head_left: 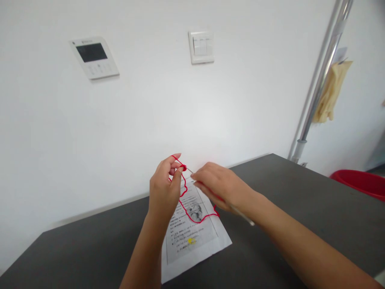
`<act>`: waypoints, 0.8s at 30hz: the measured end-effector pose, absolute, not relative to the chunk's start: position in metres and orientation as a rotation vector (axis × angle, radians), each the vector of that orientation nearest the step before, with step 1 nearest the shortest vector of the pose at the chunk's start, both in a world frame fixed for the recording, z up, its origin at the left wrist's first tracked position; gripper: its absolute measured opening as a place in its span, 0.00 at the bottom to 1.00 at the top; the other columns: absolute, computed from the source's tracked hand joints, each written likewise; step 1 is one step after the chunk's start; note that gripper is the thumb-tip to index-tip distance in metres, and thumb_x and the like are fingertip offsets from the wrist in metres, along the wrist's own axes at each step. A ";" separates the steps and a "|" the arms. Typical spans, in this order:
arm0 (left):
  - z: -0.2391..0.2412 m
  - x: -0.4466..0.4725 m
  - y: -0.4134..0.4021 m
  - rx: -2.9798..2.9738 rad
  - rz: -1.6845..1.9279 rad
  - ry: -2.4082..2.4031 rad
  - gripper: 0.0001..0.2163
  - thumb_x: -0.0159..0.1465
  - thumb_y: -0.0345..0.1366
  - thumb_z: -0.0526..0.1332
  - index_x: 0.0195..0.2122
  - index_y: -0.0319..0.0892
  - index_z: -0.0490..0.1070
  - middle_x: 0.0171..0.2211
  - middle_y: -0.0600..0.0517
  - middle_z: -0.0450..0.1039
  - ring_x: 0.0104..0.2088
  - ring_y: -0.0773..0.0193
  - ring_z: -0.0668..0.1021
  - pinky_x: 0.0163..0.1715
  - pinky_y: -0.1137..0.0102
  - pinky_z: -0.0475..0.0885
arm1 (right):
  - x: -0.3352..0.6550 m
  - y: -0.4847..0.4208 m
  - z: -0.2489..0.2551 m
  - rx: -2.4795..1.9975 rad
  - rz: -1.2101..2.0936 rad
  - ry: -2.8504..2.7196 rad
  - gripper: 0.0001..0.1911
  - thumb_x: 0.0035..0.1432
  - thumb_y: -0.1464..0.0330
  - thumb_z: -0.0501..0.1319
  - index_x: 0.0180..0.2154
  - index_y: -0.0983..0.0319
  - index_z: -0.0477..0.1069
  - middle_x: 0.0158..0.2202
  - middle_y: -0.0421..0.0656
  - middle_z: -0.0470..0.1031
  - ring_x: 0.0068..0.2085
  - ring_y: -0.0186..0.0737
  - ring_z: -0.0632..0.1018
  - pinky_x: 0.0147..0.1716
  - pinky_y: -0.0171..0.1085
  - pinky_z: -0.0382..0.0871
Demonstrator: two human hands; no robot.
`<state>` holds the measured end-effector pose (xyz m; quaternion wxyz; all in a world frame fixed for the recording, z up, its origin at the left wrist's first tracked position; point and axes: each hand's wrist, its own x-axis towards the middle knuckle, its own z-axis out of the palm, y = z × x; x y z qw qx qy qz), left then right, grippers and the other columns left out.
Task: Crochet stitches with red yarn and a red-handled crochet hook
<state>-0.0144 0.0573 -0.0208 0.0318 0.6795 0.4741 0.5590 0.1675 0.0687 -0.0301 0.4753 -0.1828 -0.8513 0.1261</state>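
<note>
My left hand pinches a small piece of red crochet work between thumb and fingers. Red yarn passes over its raised index finger and hangs down in loops across a printed sheet of paper. In my right hand is a thin metal crochet hook, its back end sticking out below the palm. The hook's front end reaches to the red piece at my left fingertips; whether it sits inside a stitch is too small to tell.
The paper lies on a dark grey table against a white wall. A wall panel with a screen and a switch are above. At right are a metal pole, yellowish gloves and a red basin.
</note>
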 end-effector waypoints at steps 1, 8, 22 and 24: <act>-0.020 -0.015 0.058 2.020 1.704 1.452 0.13 0.63 0.31 0.61 0.49 0.41 0.75 0.32 0.53 0.78 0.33 0.62 0.77 0.40 0.67 0.73 | 0.170 0.070 -0.030 -0.397 0.100 -2.206 0.09 0.72 0.70 0.53 0.42 0.63 0.71 0.37 0.50 0.79 0.38 0.43 0.75 0.39 0.42 0.73; -0.020 -0.013 0.059 1.999 1.631 1.401 0.13 0.63 0.32 0.61 0.49 0.40 0.76 0.31 0.53 0.78 0.32 0.63 0.77 0.40 0.67 0.72 | 0.177 0.062 -0.021 -0.547 0.349 -2.034 0.09 0.71 0.67 0.55 0.39 0.61 0.72 0.33 0.43 0.77 0.33 0.37 0.76 0.33 0.35 0.69; -0.025 -0.018 0.067 1.938 1.649 1.386 0.13 0.62 0.32 0.61 0.47 0.39 0.76 0.30 0.53 0.78 0.32 0.62 0.77 0.40 0.66 0.72 | 0.168 0.062 -0.027 -0.514 0.042 -2.288 0.09 0.70 0.73 0.52 0.39 0.64 0.71 0.36 0.49 0.77 0.37 0.42 0.72 0.38 0.41 0.67; -0.027 -0.017 0.067 1.977 1.668 1.382 0.13 0.63 0.32 0.61 0.48 0.39 0.76 0.32 0.52 0.78 0.33 0.62 0.77 0.40 0.66 0.72 | 0.168 0.059 -0.025 -0.578 0.351 -2.081 0.09 0.70 0.69 0.54 0.38 0.62 0.71 0.34 0.44 0.76 0.34 0.38 0.73 0.36 0.38 0.66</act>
